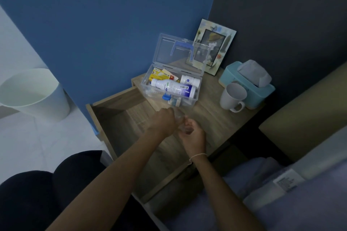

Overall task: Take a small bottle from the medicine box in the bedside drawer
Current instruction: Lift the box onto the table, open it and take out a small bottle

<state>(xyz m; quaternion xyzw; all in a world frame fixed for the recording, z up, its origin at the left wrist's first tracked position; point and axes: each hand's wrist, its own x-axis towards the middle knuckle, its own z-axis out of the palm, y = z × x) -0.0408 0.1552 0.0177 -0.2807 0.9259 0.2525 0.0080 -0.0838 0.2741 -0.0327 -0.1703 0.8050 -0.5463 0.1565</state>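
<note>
Small bottle (pixel 190 80), lying crosswise in the open medicine box (pixel 150 80), centre frame, above my right hand (pixel 190 131); both hands' fingers curled around something blurred.

Support surface: wood-grain bedside cabinet top (pixel 210 110), set in the corner of two blue walls.
Rear centre: clear plastic medicine box (pixel 150 82) with lid raised (blue handle on the lid), resting on the top.
Rear right: pale decorated picture frame (pixel 231 37), leaning against the wall.
Right edge: light-blue tissue box (pixel 232 73), tissue protruding.
Front of tissue box: white ceramic mug (pixel 231 97), upright, just beside it.
Below the top: open wooden drawer (pixel 120 103).
Floor: white waste bin (pixel 47 99), left of the cabinet.
</note>
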